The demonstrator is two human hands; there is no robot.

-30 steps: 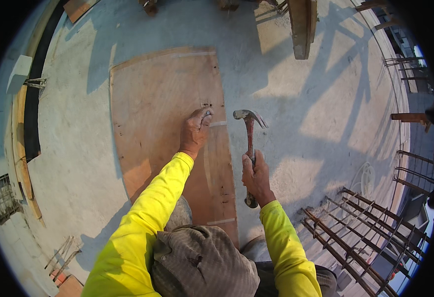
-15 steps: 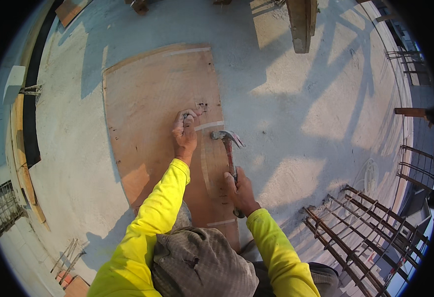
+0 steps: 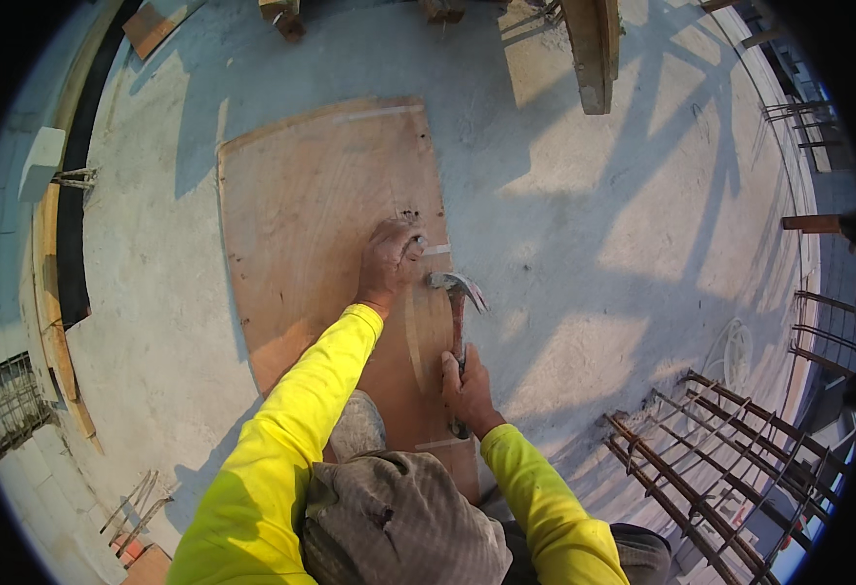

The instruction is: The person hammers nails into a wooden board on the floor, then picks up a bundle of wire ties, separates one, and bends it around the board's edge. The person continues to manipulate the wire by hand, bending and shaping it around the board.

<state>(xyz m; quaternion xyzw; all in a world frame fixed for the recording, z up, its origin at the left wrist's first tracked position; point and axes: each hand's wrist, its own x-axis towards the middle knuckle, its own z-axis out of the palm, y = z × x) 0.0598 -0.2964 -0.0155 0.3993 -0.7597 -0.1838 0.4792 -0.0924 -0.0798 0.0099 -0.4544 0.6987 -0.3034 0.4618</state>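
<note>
A claw hammer [image 3: 458,314] is gripped by its handle in my right hand [image 3: 469,388], with its metal head up and the claw pointing right, over the right edge of a brown plywood sheet [image 3: 301,205]. My left hand [image 3: 392,255] is closed above the sheet, to the upper left of the hammer head. A tiny greyish bit shows at its fingertips, too small to make out. Just beyond the fingers, small dark marks or bits [image 3: 409,214] show on the plywood. Pale strips run across and along the sheet. My knee, in grey cloth, presses near its left side.
The sheet lies on a concrete floor [image 3: 584,253] crossed by shadows. A rusty rebar cage [image 3: 711,468] stands at the lower right. Timber posts [image 3: 589,58] rise at the far side. A long wooden plank [image 3: 54,312] and a white block [image 3: 41,164] lie along the left edge.
My left hand has shifted right and slightly nearer, turning so the fingers face right. The hammer has stayed close to the same place in my right hand. The whole view has shifted slightly.
</note>
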